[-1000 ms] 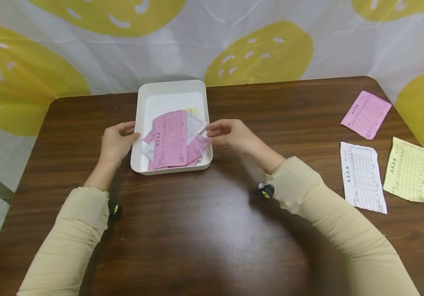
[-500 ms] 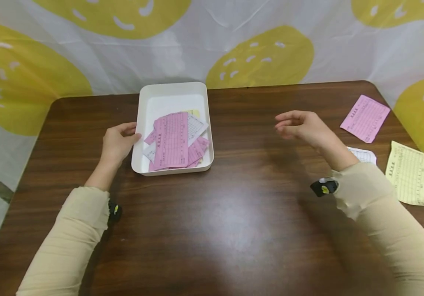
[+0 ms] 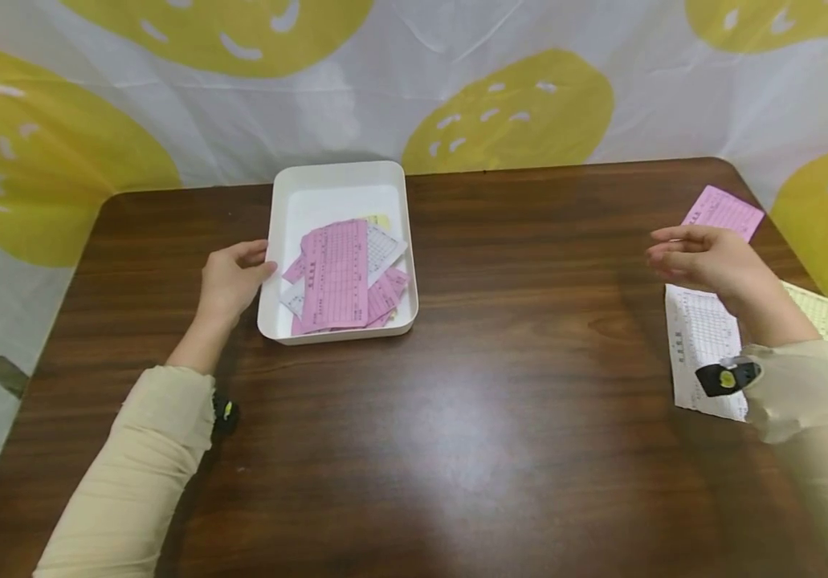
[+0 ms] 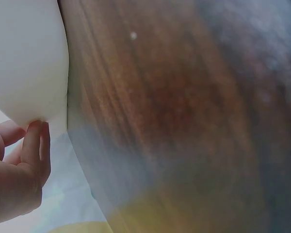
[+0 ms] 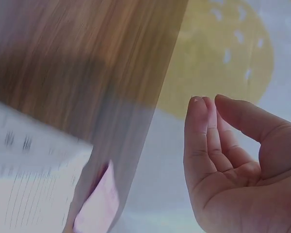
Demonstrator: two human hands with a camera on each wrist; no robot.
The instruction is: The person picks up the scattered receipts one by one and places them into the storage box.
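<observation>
A white tray [image 3: 285, 201] holds a pile of pink, white and yellow paper slips, with a pink slip [image 3: 336, 273] on top. My left hand [image 3: 229, 281] grips the tray's left side, thumb at the rim and fingers against the outer wall, as the left wrist view also shows. On the right, my right hand [image 3: 717, 261] hovers with nothing in it, thumb near loosely bent fingers. Beneath and beside it lie a white slip [image 3: 695, 345], a pink slip [image 3: 720, 210] and a yellow slip [image 3: 814, 309], each partly hidden by the hand or arm.
Everything rests on a dark brown wooden table [image 3: 457, 449]. Behind it hangs a white curtain [image 3: 356, 104] with yellow fruit shapes, close to the tray's far edge.
My right hand has left the tray's right side and moved rightward to above the loose slips. My left hand and the tray stay in place.
</observation>
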